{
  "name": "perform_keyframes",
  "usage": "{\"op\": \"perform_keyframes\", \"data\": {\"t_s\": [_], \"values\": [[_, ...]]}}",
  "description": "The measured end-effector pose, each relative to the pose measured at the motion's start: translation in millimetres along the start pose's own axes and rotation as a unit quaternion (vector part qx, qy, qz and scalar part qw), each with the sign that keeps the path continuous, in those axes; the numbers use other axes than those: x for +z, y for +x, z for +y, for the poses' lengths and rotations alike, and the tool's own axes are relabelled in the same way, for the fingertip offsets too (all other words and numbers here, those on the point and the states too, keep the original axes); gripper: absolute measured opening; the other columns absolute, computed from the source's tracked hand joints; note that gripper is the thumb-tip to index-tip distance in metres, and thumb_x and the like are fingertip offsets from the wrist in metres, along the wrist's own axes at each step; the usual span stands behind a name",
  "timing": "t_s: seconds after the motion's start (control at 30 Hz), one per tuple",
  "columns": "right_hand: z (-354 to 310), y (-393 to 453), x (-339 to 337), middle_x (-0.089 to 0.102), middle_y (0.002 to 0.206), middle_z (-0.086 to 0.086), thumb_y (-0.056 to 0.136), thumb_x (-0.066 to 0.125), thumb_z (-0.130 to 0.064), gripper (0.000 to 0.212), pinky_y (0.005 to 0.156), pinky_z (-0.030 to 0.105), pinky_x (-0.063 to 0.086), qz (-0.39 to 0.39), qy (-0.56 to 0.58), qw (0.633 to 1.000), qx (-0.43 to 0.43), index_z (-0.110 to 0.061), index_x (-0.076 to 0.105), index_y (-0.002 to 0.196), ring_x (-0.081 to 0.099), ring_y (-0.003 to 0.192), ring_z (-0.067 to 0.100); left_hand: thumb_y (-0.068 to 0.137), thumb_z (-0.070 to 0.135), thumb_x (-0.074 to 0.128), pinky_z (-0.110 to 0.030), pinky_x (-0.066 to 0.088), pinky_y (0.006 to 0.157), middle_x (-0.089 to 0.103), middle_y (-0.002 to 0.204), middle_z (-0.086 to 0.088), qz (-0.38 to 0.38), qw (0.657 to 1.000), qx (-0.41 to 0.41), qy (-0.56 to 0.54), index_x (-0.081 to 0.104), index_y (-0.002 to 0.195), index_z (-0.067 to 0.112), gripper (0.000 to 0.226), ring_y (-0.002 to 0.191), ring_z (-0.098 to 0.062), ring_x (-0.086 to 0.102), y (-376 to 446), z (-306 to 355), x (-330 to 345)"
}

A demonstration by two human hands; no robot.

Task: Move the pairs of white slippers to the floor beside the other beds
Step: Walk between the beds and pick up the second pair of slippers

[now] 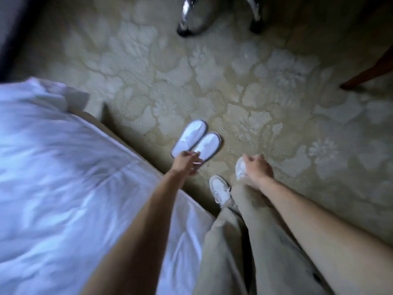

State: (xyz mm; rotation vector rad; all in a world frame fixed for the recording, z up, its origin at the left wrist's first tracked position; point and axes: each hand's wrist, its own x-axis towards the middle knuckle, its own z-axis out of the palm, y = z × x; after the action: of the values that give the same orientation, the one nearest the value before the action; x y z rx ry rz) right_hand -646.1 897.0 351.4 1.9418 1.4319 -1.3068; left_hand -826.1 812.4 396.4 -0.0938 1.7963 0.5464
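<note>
A pair of white slippers point(196, 141) lies side by side on the patterned carpet, close to the bed's edge, toes pointing away from me. My left hand point(187, 163) reaches down to their heel ends, with thumb and fingers pinched around the inner heels. My right hand point(256, 169) hangs loosely curled above my right shoe, with nothing in it. The whole view is blurred by motion.
A bed with white bedding point(63, 167) fills the left side. My beige trousers and white shoes point(220, 190) stand beside it. Chrome chair legs point(185, 20) rise at the top, and a dark wooden furniture leg point(365, 75) stands at the right edge. Floral carpet point(276, 103) lies between them.
</note>
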Motion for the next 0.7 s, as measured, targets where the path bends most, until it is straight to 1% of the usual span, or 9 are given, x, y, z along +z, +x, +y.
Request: {"op": "perform_keyframes", "data": {"t_s": [0.1, 0.17, 0.27, 0.33, 0.4, 0.5, 0.57, 0.63, 0.7], "values": [[-15, -87, -65, 0.072, 0.099, 0.019, 0.086, 0.044, -0.053, 0.048, 0.086, 0.037, 0.053, -0.05, 0.005, 0.996, -0.076, -0.009, 0.065, 0.091, 0.069, 0.096, 0.037, 0.1, 0.022, 0.05, -0.024, 0.043, 0.064, 0.064, 0.081, -0.001, -0.032, 0.997, 0.047, -0.045, 0.055, 0.082, 0.019, 0.019, 0.069, -0.013, 0.06, -108, 26, 0], [-23, -141, -100, 0.073, 0.086, 0.01, 0.087, 0.049, -0.049, 0.034, 0.085, 0.036, 0.054, -0.068, -0.001, 0.988, -0.14, -0.017, 0.057, 0.078, 0.072, 0.081, 0.031, 0.1, 0.023, 0.051, -0.025, 0.045, 0.064, 0.064, 0.081, -0.002, -0.035, 0.993, 0.087, -0.072, 0.056, 0.083, 0.019, 0.018, 0.07, -0.013, 0.061, -165, 35, 3], [-19, -202, -140, 0.071, 0.09, 0.007, 0.09, 0.054, -0.04, 0.023, 0.081, 0.036, 0.053, -0.066, 0.023, 0.971, -0.229, -0.019, 0.056, 0.082, 0.069, 0.066, 0.023, 0.099, 0.022, 0.052, -0.024, 0.045, 0.06, 0.063, 0.08, -0.005, -0.032, 0.985, 0.119, -0.124, 0.057, 0.088, 0.013, 0.015, 0.068, -0.014, 0.061, -224, 20, 7], [0, -225, -156, 0.068, 0.091, 0.003, 0.092, 0.053, -0.036, 0.02, 0.07, 0.031, 0.052, -0.059, 0.045, 0.962, -0.263, -0.016, 0.057, 0.092, 0.067, 0.061, 0.012, 0.097, 0.022, 0.054, -0.019, 0.042, 0.051, 0.064, 0.073, -0.004, -0.019, 0.984, 0.124, -0.129, 0.057, 0.089, 0.011, 0.014, 0.056, -0.009, 0.061, -247, -10, 11], [38, -234, -167, 0.067, 0.09, 0.003, 0.094, 0.052, -0.031, 0.014, 0.062, 0.027, 0.048, -0.072, 0.063, 0.963, -0.253, -0.02, 0.056, 0.086, 0.067, 0.056, 0.004, 0.098, 0.019, 0.053, -0.014, 0.037, 0.041, 0.06, 0.056, 0.003, 0.009, 0.986, 0.105, -0.133, 0.054, 0.075, 0.013, 0.024, 0.041, -0.003, 0.053, -256, -58, 19], [124, -232, -181, 0.071, 0.098, 0.008, 0.095, 0.054, -0.028, 0.012, 0.078, 0.039, 0.051, -0.091, 0.003, 0.978, -0.189, -0.021, 0.057, 0.085, 0.07, 0.079, 0.02, 0.099, 0.013, 0.049, -0.016, 0.037, 0.04, 0.052, 0.06, -0.008, 0.026, 0.995, 0.016, -0.096, 0.05, 0.068, 0.009, 0.031, 0.043, -0.009, 0.049, -265, -139, 39], [175, -220, -201, 0.07, 0.099, 0.011, 0.093, 0.057, -0.023, 0.013, 0.083, 0.036, 0.048, -0.06, -0.001, 0.987, -0.151, -0.011, 0.063, 0.092, 0.065, 0.09, 0.026, 0.097, 0.008, 0.05, -0.017, 0.037, 0.037, 0.054, 0.059, -0.011, 0.044, 0.995, -0.023, -0.089, 0.051, 0.073, 0.006, 0.025, 0.038, -0.007, 0.05, -276, -186, 56], [207, -207, -227, 0.068, 0.095, 0.013, 0.094, 0.055, -0.02, 0.024, 0.079, 0.036, 0.048, -0.041, 0.027, 0.993, -0.11, -0.001, 0.063, 0.105, 0.063, 0.09, 0.029, 0.097, 0.01, 0.051, -0.019, 0.043, 0.044, 0.062, 0.065, -0.006, 0.092, 0.982, -0.048, -0.157, 0.053, 0.077, 0.01, 0.019, 0.044, -0.009, 0.059, -293, -216, 75], [230, -196, -257, 0.064, 0.09, 0.012, 0.097, 0.05, -0.019, 0.023, 0.062, 0.029, 0.048, -0.061, -0.009, 0.993, -0.102, 0.0, 0.058, 0.108, 0.06, 0.077, 0.026, 0.097, 0.017, 0.052, -0.024, 0.042, 0.06, 0.064, 0.083, -0.009, 0.132, 0.97, -0.045, -0.197, 0.053, 0.079, 0.015, 0.018, 0.063, -0.016, 0.062, -305, -239, 95]]}}
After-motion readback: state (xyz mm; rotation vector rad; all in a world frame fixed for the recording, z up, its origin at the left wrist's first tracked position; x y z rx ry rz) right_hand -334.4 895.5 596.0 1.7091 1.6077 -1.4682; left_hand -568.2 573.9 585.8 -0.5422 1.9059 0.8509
